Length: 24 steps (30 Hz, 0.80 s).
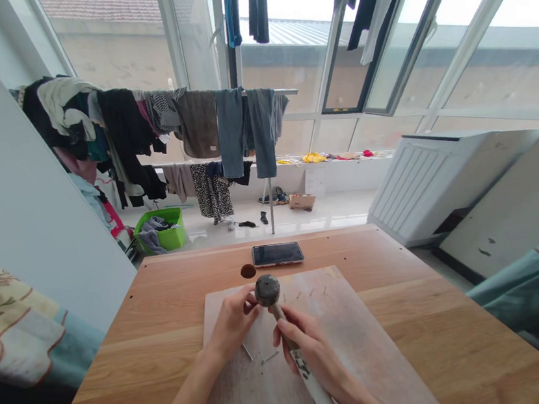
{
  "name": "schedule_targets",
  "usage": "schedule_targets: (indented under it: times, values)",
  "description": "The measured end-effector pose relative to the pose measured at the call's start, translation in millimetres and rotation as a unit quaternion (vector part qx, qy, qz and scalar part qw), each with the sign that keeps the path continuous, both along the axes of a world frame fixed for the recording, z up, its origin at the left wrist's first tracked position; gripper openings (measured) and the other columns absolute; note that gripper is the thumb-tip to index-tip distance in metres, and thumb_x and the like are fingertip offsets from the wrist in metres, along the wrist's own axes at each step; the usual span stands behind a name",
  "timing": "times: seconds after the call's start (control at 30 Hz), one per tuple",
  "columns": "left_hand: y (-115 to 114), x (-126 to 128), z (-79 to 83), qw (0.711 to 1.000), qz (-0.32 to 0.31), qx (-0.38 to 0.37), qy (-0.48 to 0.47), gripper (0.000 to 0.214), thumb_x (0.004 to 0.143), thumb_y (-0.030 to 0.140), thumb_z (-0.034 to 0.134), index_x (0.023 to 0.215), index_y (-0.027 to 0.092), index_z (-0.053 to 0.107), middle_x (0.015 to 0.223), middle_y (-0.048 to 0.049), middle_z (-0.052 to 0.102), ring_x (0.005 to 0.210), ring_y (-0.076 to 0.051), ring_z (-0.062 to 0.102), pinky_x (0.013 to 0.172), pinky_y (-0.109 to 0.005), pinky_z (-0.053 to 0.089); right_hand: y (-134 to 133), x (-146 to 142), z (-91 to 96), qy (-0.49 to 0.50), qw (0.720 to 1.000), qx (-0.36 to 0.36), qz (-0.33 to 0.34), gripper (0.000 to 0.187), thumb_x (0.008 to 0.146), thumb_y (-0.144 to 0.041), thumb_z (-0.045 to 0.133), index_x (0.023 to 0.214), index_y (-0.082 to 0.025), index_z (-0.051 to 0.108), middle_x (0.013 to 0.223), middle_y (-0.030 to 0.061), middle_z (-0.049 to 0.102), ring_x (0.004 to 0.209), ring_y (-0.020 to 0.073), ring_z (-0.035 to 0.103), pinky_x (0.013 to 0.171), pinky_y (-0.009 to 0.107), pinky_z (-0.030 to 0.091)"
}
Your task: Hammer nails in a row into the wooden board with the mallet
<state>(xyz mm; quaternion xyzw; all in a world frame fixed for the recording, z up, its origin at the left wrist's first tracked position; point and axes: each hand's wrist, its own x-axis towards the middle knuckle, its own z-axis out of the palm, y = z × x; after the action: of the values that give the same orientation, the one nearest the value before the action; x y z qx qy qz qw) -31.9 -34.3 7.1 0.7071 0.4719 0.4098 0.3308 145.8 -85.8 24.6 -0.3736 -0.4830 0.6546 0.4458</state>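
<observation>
A pale wooden board (366, 347) lies on the wooden table (166, 319). My right hand (311, 347) is wrapped round the handle of a hammer (267, 290), whose grey round head is up near the board's far edge. My left hand (233, 324) is pinched just left of the hammer head, holding something small I cannot make out, perhaps a nail. Two loose nails (261, 355) lie on the board between my hands. A row of small nails (310, 292) stands in the board to the right of the hammer head.
A dark phone (277, 253) lies on the table beyond the board, with a round hole (248, 271) in the tabletop beside it. Behind stand a clothes rack (202, 131) full of laundry, a green basket (162, 228), windows and a white panel (438, 175).
</observation>
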Motion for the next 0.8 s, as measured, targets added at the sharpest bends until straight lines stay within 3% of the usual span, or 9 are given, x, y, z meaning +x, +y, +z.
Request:
schedule_targets:
  times: [0.3,0.43,0.53,0.6,0.7,0.8]
  values:
    - [0,1,0.0,1.0,0.003,-0.005,0.008,0.015,0.079,0.008,0.052,0.084,0.019,0.061,0.072,0.0026,0.065,0.065,-0.013,0.061,0.065,-0.022,0.048,2,0,0.1,0.007,1.0,-0.002,0.004,0.038,0.088,-0.05,0.066,0.104,-0.016,0.066,0.068,-0.0039,0.065,0.03,0.0041,0.047,0.03,0.016,0.029]
    - [-6,-4,0.0,0.998,0.026,0.033,0.05,0.023,0.083,0.016,0.061,0.105,0.02,0.065,0.086,-0.0007,0.071,0.074,-0.016,0.065,0.07,-0.026,0.053,4,3,0.6,0.015,1.0,-0.003,-0.005,0.037,0.086,-0.052,0.068,0.096,-0.016,0.066,0.068,-0.003,0.065,0.029,0.0048,0.047,0.029,0.016,0.028]
    - [-27,-6,5.6,0.986,0.035,0.093,0.134,0.032,0.088,0.021,0.063,0.119,0.02,0.059,0.103,-0.0063,0.071,0.086,-0.02,0.068,0.077,-0.031,0.055,3,8,0.6,0.026,0.999,-0.002,-0.037,0.036,0.087,-0.052,0.067,0.093,-0.017,0.064,0.069,-0.003,0.064,0.03,0.005,0.048,0.029,0.017,0.029]
    - [-49,-2,11.5,0.959,-0.021,0.139,0.247,0.026,0.09,0.015,0.06,0.115,0.02,0.059,0.105,-0.0074,0.071,0.092,-0.023,0.068,0.081,-0.034,0.055,3,11,1.4,0.034,0.998,-0.001,-0.055,0.034,0.087,-0.05,0.067,0.092,-0.017,0.063,0.069,-0.0028,0.064,0.031,0.0049,0.048,0.03,0.016,0.03]
    - [-79,11,18.7,0.878,-0.117,0.204,0.417,0.02,0.087,0.005,0.056,0.101,0.019,0.061,0.094,-0.0067,0.07,0.086,-0.025,0.067,0.077,-0.036,0.052,2,13,3.5,0.043,0.997,0.0,-0.07,0.032,0.086,-0.049,0.068,0.085,-0.017,0.062,0.068,-0.0021,0.065,0.032,0.0044,0.048,0.031,0.016,0.03]
    - [-93,23,20.6,0.816,-0.142,0.255,0.499,0.02,0.086,0.0,0.054,0.096,0.017,0.06,0.085,-0.0066,0.067,0.074,-0.025,0.064,0.066,-0.036,0.049,3,13,4.1,0.05,0.996,0.0,-0.078,0.033,0.085,-0.049,0.069,0.082,-0.018,0.061,0.068,-0.0023,0.064,0.033,0.0046,0.048,0.031,0.016,0.031]
